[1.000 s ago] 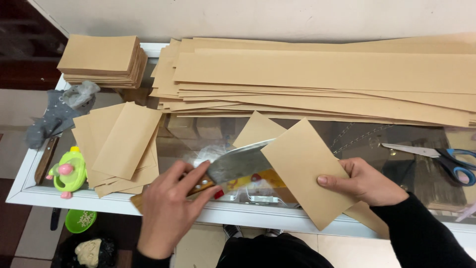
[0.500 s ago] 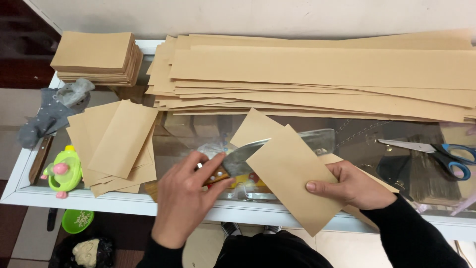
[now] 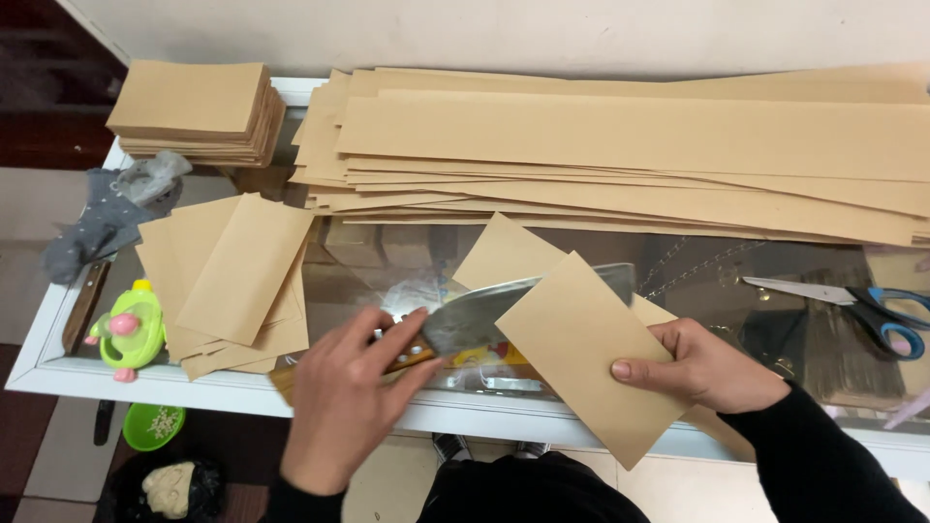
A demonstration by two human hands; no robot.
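- While your left hand (image 3: 344,407) gripped the knife (image 3: 484,315) by its wooden handle, fingers curled around it, the wide blade lay flat under the near edge of the brown paper.
- Your right hand (image 3: 702,368) pinched the cut paper piece (image 3: 591,353) at its 3 o'clock edge, thumb on top and the other fingers hidden beneath.
- Compared with a second earlier, the piece had swung clockwise and come nearer you, its lower corner now hanging past the table rim (image 3: 242,392); the blade had slid further under it. I judge the piece had just come free of the folded sheet (image 3: 504,252) behind it, at 12 o'clock from the blade.
- At 9 o'clock from your left hand lay a loose fan of cut pieces (image 3: 232,276), and beyond it, at 10 o'clock, a neat stack (image 3: 194,111).
- The long strips (image 3: 630,145) filled the far side of the glass top.
- Scissors (image 3: 852,305) rested at 3 o'clock, well apart from your right hand.
- A green toy (image 3: 131,329) sat at the left edge.
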